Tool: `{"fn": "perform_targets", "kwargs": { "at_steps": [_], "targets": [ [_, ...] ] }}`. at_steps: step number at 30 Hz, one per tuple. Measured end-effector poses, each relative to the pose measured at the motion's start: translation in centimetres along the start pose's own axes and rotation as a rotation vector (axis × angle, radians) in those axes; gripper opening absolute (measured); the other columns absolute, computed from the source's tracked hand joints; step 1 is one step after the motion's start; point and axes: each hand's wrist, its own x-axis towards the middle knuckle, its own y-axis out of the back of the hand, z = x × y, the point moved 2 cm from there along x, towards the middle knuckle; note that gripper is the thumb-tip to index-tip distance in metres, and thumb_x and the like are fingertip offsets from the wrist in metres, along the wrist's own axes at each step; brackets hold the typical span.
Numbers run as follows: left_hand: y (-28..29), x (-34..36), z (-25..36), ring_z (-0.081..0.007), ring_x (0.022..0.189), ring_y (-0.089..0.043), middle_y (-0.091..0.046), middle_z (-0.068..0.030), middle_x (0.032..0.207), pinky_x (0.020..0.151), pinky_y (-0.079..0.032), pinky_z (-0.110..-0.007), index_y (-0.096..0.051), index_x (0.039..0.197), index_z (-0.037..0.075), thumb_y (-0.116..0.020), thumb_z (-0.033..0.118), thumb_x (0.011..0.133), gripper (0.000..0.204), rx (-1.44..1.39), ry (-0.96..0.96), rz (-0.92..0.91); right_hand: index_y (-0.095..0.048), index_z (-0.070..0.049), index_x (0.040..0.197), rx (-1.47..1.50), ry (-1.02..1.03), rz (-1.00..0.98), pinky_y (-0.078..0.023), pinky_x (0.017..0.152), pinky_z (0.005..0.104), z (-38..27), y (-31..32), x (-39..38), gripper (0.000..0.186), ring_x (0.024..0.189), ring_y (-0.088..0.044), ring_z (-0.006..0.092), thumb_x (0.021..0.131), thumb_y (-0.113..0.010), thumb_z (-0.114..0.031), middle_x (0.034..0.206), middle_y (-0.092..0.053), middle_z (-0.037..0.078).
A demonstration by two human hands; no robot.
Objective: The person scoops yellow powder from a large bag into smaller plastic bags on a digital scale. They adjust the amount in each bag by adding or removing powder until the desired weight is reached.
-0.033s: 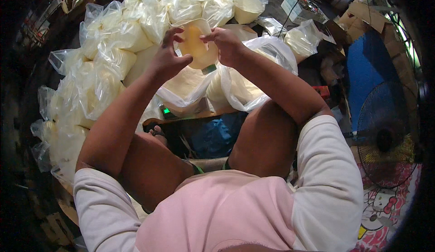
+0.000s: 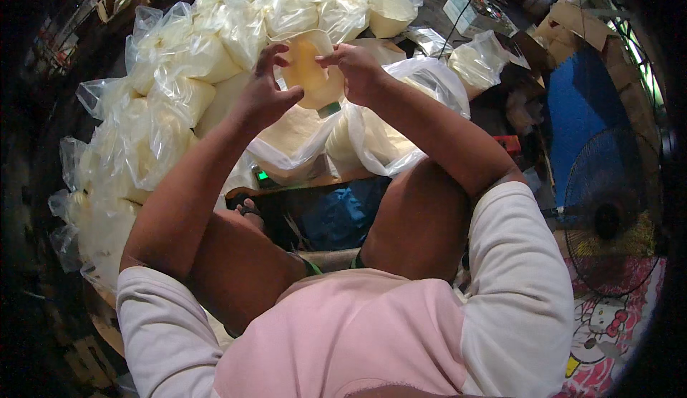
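Over the open bags I hold a translucent yellowish plastic container [image 2: 309, 65] with a pale rim. My left hand [image 2: 268, 90] is curved around its left side, fingertips at the upper edge and thumb lower down in front. At its right side, my right hand [image 2: 358, 72] grips the wall between thumb and fingers. What the container holds, if anything, I cannot make out. Below it sits an open plastic bag [image 2: 290, 156] of cream-coloured powdery stuff. A second open bag [image 2: 383, 158] of the same stuff stands beside it to the right, partly behind my right forearm.
Several filled clear bags [image 2: 172, 105] are piled at the left and far side. A small green-lit display [image 2: 262, 175] shows beneath the open bags. To the right are a blue panel [image 2: 583, 119], a fan [image 2: 608, 219], cardboard [image 2: 580, 26] and another filled bag [image 2: 479, 62].
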Motion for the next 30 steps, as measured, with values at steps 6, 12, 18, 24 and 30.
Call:
{"fn": "perform_targets", "kwargs": {
  "at_steps": [6,12,18,24,30],
  "targets": [
    [-0.5,-0.3,2.0,-0.0208,0.078,-0.06,-0.052,-0.019,0.135,0.069,-0.053,-0.035,-0.028,0.151,0.017,-0.076,0.012,0.077,0.089,0.02,0.003,0.08,-0.055,-0.002,0.115,0.034,0.062,-0.029,-0.054,0.088,0.0474,0.0,0.7,0.1,0.029,0.095,-0.065,0.0281,0.09,-0.066,-0.01,0.102,-0.062,0.011],
    [-0.4,-0.6,2.4,-0.0148,0.062,-0.059,-0.053,-0.0155,0.143,0.062,-0.052,-0.031,-0.024,0.152,0.015,-0.076,0.01,0.08,0.089,-0.041,0.015,0.021,-0.057,-0.002,0.112,0.003,0.065,0.064,-0.055,0.088,0.0474,-0.8,-0.4,-1.0,0.025,0.097,-0.066,0.029,0.09,-0.066,-0.011,0.104,-0.063,0.013],
    [-0.5,-0.3,1.7,-0.0192,0.072,-0.059,-0.055,-0.017,0.138,0.069,-0.051,-0.034,-0.027,0.15,0.016,-0.075,0.014,0.079,0.086,0.062,-0.072,0.028,-0.057,-0.002,0.116,0.018,0.022,0.055,-0.056,0.088,0.0484,-0.2,0.3,-0.1,0.028,0.097,-0.066,0.0312,0.091,-0.065,-0.01,0.107,-0.064,0.014],
    [-0.6,0.0,1.9,-0.0349,0.122,-0.056,-0.056,-0.0186,0.127,0.103,-0.046,-0.044,-0.033,0.145,0.013,-0.074,0.016,0.074,0.081,0.007,-0.028,-0.003,-0.057,0.0,0.119,-0.023,0.024,0.064,-0.056,0.088,0.0498,0.7,1.6,1.3,0.03,0.098,-0.066,0.0316,0.091,-0.063,-0.008,0.108,-0.064,0.015],
    [-0.2,-0.2,1.1,-0.0288,0.105,-0.061,-0.055,-0.017,0.126,0.093,-0.05,-0.039,-0.033,0.146,0.013,-0.074,0.016,0.073,0.083,-0.015,-0.043,-0.003,-0.056,0.0,0.12,-0.036,0.005,0.035,-0.057,0.088,0.0489,0.7,0.8,1.2,0.031,0.097,-0.067,0.0318,0.091,-0.064,-0.008,0.109,-0.065,0.015]
  ]
}}
